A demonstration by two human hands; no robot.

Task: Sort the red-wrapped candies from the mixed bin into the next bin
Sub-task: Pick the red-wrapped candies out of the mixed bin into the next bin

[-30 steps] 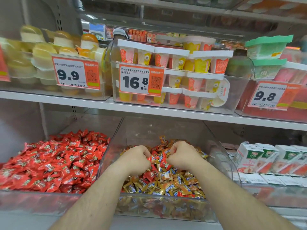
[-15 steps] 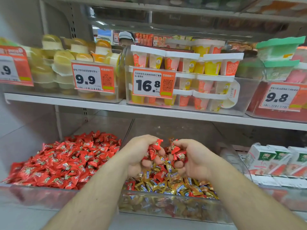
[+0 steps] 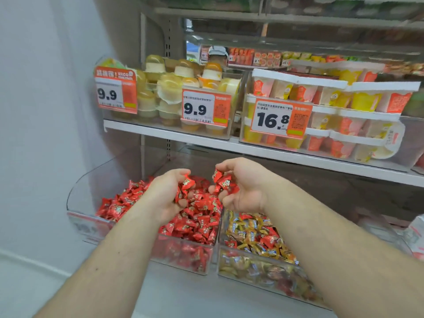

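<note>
Two clear bins stand side by side on the lower shelf. The left bin (image 3: 91, 223) is heaped with red-wrapped candies (image 3: 202, 216). The right bin (image 3: 257, 271) holds mixed gold and red candies (image 3: 254, 237). My left hand (image 3: 167, 191) hovers over the red pile, fingers curled around a few red candies (image 3: 185, 183). My right hand (image 3: 243, 187) is beside it, above the wall between the bins, cupping more red candies (image 3: 223, 182). Both palms face inward.
A shelf (image 3: 229, 148) above carries clear boxes of jelly cups with orange price tags reading 9.9 (image 3: 202, 109) and 16.8 (image 3: 277, 119). A white wall (image 3: 46, 134) closes the left side. White packets (image 3: 415, 235) sit at the far right.
Both hands lifted out of the mixed bin with red candies and moved left over the red-candy bin. The view has swung left too.
</note>
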